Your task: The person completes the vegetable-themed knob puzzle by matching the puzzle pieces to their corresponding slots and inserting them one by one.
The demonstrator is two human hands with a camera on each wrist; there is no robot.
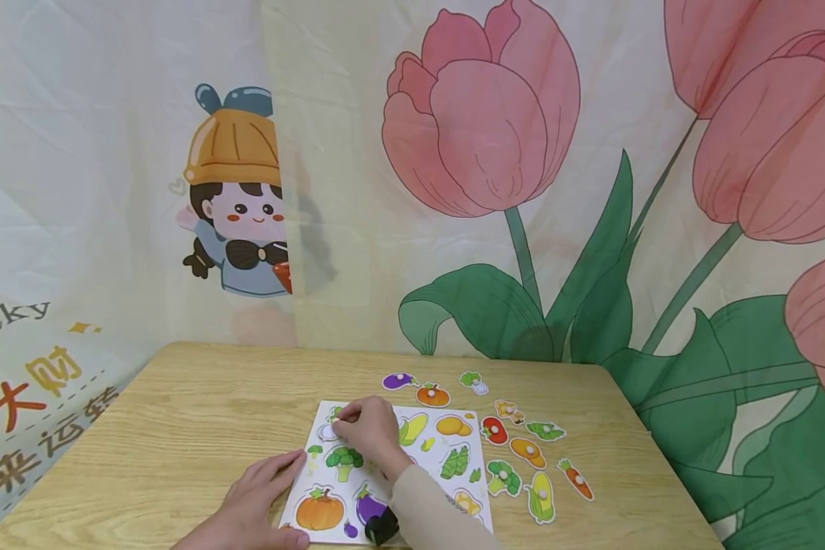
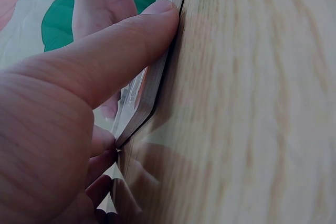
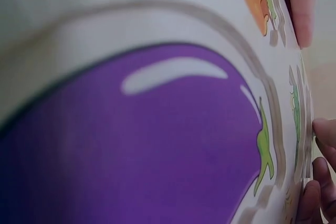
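Note:
A white puzzle board point(image 1: 385, 451) printed with vegetables lies on the table. At its far left corner my right hand point(image 1: 371, 431) pinches a white vegetable piece with a green top point(image 1: 327, 432); the fingers hide part of it. My left hand point(image 1: 254, 500) rests at the board's near left corner, its thumb along the near edge and its fingers along the left side. In the left wrist view the thumb point(image 2: 142, 35) presses on the board's rim. The right wrist view is mostly filled by the printed eggplant point(image 3: 173, 124), with fingertips point(image 3: 325, 132) at the right.
Loose knobbed vegetable pieces lie beyond and right of the board: eggplant point(image 1: 399, 380), pumpkin point(image 1: 433, 394), bok choy point(image 1: 473, 383), tomato point(image 1: 495, 431), broccoli point(image 1: 504, 479), corn point(image 1: 541, 498), carrot point(image 1: 576, 480) and others. Behind the wooden table point(image 1: 179, 412) hangs a tulip-printed cloth point(image 1: 344, 229).

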